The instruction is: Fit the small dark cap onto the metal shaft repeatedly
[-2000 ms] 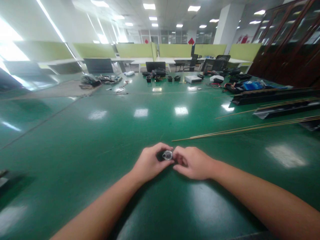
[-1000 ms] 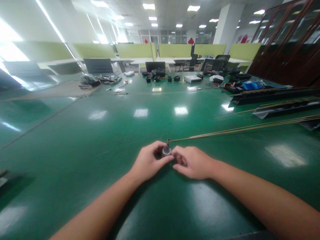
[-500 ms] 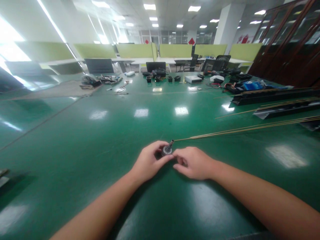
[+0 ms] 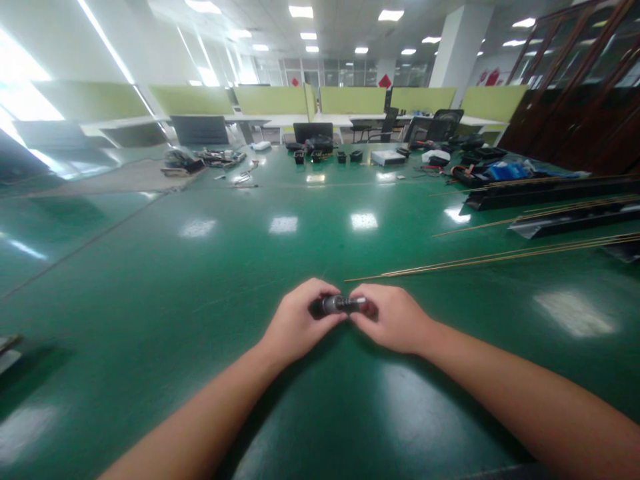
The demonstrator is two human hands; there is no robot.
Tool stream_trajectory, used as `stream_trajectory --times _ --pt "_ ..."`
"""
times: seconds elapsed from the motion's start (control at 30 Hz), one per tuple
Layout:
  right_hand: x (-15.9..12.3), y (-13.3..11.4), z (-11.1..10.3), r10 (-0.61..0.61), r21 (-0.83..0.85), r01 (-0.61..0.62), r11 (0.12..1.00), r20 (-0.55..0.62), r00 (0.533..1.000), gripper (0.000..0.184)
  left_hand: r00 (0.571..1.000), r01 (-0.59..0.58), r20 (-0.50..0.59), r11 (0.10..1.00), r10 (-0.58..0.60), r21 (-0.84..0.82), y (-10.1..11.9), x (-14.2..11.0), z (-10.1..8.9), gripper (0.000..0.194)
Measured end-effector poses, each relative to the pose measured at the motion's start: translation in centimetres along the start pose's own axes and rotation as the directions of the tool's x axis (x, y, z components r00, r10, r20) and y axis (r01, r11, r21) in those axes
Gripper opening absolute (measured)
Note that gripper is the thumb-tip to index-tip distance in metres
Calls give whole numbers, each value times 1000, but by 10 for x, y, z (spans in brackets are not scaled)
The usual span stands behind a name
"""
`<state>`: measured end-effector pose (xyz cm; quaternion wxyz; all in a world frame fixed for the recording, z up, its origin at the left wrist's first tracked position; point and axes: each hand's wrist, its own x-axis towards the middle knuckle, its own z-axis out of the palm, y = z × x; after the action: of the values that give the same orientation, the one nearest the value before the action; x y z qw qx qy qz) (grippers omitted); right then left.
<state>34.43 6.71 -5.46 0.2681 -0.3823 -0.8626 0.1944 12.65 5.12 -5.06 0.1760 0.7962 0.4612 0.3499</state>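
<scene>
Item: one small part [image 4: 331, 305], dark and metallic, with a wide body and a ribbed, narrower end; lying roughly sideways between the hands, low in the middle of the view, above the green table [image 4: 240, 240]; contact with the tabletop cannot be told. Left hand [image 4: 295, 320]: closed on the wide body, thumb on the near side, fingers on the far side. Right hand [image 4: 397, 319]: fingers curled, thumb and forefinger about the narrow end; whether they grip it or merely rest beside it, cannot tell. Step in hand, by judgement: two-handed handling of the part, wide body held, narrow end presented to the right fingers. Requirement of any next move, by judgement: a steady left hold, a light and aligned right pinch, the narrow end kept from slipping or tilting. Adjacent: thin rods [image 4: 460, 264], brass-coloured, their tips just beyond the hands. Farther right: black channels [image 4: 540, 192], lengthwise. Far side: small black boxes [image 4: 356, 156] and a white box [image 4: 387, 158], set apart from the hands.
</scene>
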Motion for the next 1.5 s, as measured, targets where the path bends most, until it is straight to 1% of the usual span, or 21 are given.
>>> stream_trajectory --times 0.17,0.33,0.67,1.07,1.3,1.5 --pt "0 -1 0 -16 36 17 999 -21 1000 23 1000 -26 -13 1000 26 -7 0 -1 0 19" --pt "0 0 0 -27 44 28 999 -24 999 26 999 -54 2 998 54 -17 1 0 0 19" --pt "-1 0 2 -47 77 51 996 -45 998 24 996 -74 51 997 75 -20 0 -1 1 20" --pt "0 5 1 -134 77 135 988 -12 991 15 995 -84 58 996 85 -13 1 -1 2 23" --pt "0 6 3 -133 73 133 988 2 991 14 996 -86 33 996 86 12 1 -3 4 20" --pt "0 8 4 -132 65 131 989 5 991 13 996 -89 33 996 88 18 0 -3 4 21"
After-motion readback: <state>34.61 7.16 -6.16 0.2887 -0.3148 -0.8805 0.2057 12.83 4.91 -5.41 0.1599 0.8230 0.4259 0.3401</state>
